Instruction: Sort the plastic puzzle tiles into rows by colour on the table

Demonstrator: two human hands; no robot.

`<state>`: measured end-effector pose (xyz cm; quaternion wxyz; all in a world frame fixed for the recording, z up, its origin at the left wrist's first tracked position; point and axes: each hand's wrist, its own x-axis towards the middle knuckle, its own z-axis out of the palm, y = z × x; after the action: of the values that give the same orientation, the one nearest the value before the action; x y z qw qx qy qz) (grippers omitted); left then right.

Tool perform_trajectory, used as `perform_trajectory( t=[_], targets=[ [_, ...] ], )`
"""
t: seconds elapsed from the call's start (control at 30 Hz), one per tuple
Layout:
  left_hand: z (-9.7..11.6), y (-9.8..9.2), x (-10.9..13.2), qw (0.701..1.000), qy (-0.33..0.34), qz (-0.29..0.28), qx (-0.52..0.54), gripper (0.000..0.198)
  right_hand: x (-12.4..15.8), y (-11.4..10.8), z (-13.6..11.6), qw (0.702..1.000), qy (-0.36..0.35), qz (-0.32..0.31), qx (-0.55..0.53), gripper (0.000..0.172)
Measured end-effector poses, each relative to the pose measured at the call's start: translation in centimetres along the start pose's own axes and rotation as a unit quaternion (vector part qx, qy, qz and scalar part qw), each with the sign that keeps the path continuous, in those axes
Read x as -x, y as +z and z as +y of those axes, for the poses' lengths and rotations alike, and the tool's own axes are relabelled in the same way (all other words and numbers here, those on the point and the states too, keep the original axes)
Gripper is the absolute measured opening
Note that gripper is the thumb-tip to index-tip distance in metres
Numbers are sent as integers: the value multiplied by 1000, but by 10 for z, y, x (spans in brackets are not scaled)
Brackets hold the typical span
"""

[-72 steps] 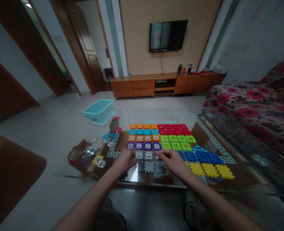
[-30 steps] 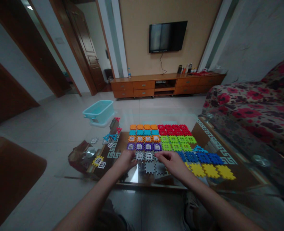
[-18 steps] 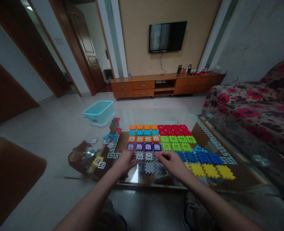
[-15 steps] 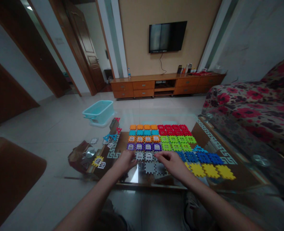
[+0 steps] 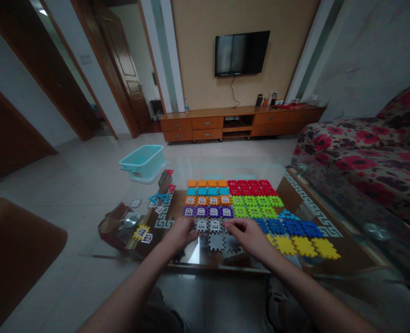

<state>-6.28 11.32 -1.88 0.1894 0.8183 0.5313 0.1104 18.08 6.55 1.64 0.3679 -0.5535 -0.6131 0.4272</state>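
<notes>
Grey interlocking puzzle tiles with white window inserts lie in a short row: a left grey tile (image 5: 201, 225) and a right grey tile (image 5: 215, 225). My left hand (image 5: 181, 234) is closed at the row's left end, fingers curled and thumb low. At the right end, my right hand (image 5: 247, 235) is closed too, its thumb and forefinger pinched at the tile's edge. Both hands hide part of the row. Just above runs a purple row (image 5: 208, 212) with white windows. Plain grey tiles (image 5: 216, 241) lie below, nearer the table's front edge.
Orange (image 5: 208, 183), turquoise (image 5: 212, 190), red (image 5: 251, 187), green (image 5: 257, 206), blue (image 5: 293, 226) and yellow (image 5: 304, 246) tiles cover the glass table (image 5: 187, 267). Loose pieces (image 5: 141, 232) lie at left. Beyond stands a turquoise tub (image 5: 140, 159); a floral sofa (image 5: 357, 148) is at right.
</notes>
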Motion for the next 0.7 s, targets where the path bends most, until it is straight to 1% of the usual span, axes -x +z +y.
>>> perform_trajectory(
  t=[0.23, 0.4, 0.7],
  targets=[
    [0, 1, 0, 1000, -3, 0, -4, 6, 0, 0, 0, 1000, -5, -5, 3, 28],
    [0, 1, 0, 1000, 4, 5, -10, 8, 0, 0, 1, 1000, -6, -6, 3, 27],
    [5, -2, 0, 1000, -4, 0, 10, 5, 0, -1, 1, 1000, -12, -15, 15, 30]
  ],
)
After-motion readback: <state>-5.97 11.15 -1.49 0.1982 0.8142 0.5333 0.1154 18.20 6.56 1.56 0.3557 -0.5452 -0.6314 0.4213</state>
